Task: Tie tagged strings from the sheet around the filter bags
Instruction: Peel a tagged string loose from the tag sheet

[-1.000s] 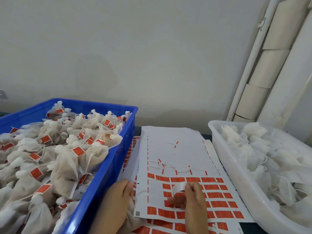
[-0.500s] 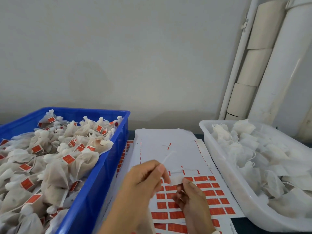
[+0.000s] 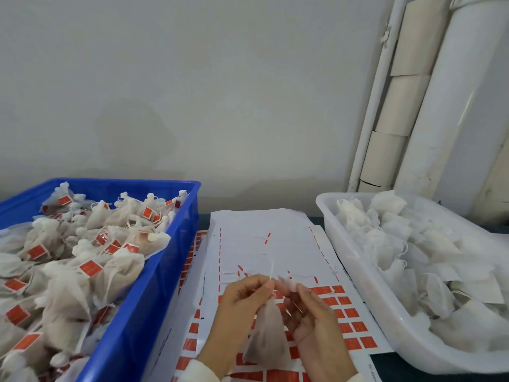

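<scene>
My left hand point(image 3: 242, 301) and right hand point(image 3: 311, 312) are raised close together over the near part of the tag sheet point(image 3: 264, 244), which lies flat on the tabletop point(image 3: 407, 365) between two bins. Between them hangs one filter bag point(image 3: 265, 340), its gathered neck up at my fingertips and its fuller body drooping toward me. My left thumb and forefinger pinch the thin white string point(image 3: 271, 268) right at the bag's neck, and a short end of that string sticks up above my fingers. My right hand's fingers are curled at the same spot, pinching something pale there; I cannot tell whether it is the tag or the bag's top.

The sheet's far part is mostly bare white, with a few red slivers left, while rows of red tags point(image 3: 349, 312) remain on the near part, to the right of my hands. To the left stands the blue bin point(image 3: 165, 271), heaped with tied bags point(image 3: 82, 257) carrying red tags. To the right sits the white bin point(image 3: 358, 277), full of untagged bags point(image 3: 413, 244).
</scene>
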Available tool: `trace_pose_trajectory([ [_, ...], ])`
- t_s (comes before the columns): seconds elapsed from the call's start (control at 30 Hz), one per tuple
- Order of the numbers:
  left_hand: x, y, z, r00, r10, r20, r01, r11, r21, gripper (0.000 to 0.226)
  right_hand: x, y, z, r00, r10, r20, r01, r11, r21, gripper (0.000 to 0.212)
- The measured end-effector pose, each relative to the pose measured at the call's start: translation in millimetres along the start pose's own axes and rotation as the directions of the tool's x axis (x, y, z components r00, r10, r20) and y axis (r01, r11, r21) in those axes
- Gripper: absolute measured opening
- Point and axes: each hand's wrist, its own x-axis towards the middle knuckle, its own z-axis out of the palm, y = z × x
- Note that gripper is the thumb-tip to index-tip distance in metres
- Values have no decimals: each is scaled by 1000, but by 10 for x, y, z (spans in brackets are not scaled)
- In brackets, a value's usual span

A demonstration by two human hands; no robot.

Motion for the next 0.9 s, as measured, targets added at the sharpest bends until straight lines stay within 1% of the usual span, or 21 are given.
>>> trace_pose_trajectory([
  [0.1, 72, 53, -59, 995, 81, 57, -91, 973, 211, 21, 3, -44, 0, 1000, -2, -23, 3, 999, 35, 33],
  [0.2, 114, 35, -85, 993, 116, 34, -121, 955, 271, 14, 6, -68, 17, 999, -9, -53, 12, 999, 46, 27],
  [0.3, 137, 14, -101, 985, 167, 32, -170, 953, 250, 8, 17, -88, 47, 997, -51, -62, 51, 999, -10, 26],
  [0.37, 147, 35, -97, 981, 184, 64, -194, 952, 235, 8, 37, -98, 84, 992, -115, -50, 108, 987, -121, 26],
  [0.47, 140, 72, -89, 978, 190, 86, -202, 964, 171, 6, 54, -76, 149, 985, -168, -33, 150, 938, -314, 24],
  [0.53, 121, 88, -91, 976, 206, 75, -215, 967, 137, 4, 28, -47, 191, 982, -191, -11, 171, 901, -399, 24],
  [0.6, 107, 87, -100, 975, 214, 55, -218, 971, 96, 5, -7, -16, 210, 968, -250, 12, 228, 861, -455, 26],
  [0.67, 105, 67, -107, 979, 201, 33, -202, 979, 32, 13, -36, 2, 199, 957, -289, 18, 263, 841, -473, 26],
  [0.73, 116, 31, -117, 983, 184, 25, -184, 983, 17, 15, -55, 9, 173, 954, -298, 34, 278, 836, -472, 25],
  [0.8, 125, -7, -127, 984, 175, 41, -175, 984, 16, 13, -69, 6, 149, 956, -290, 42, 277, 848, -451, 21],
  [0.9, 134, -52, -135, 990, 130, 50, -129, 991, -20, 23, -52, -20, 107, 962, -273, 24, 259, 878, -404, 14],
])
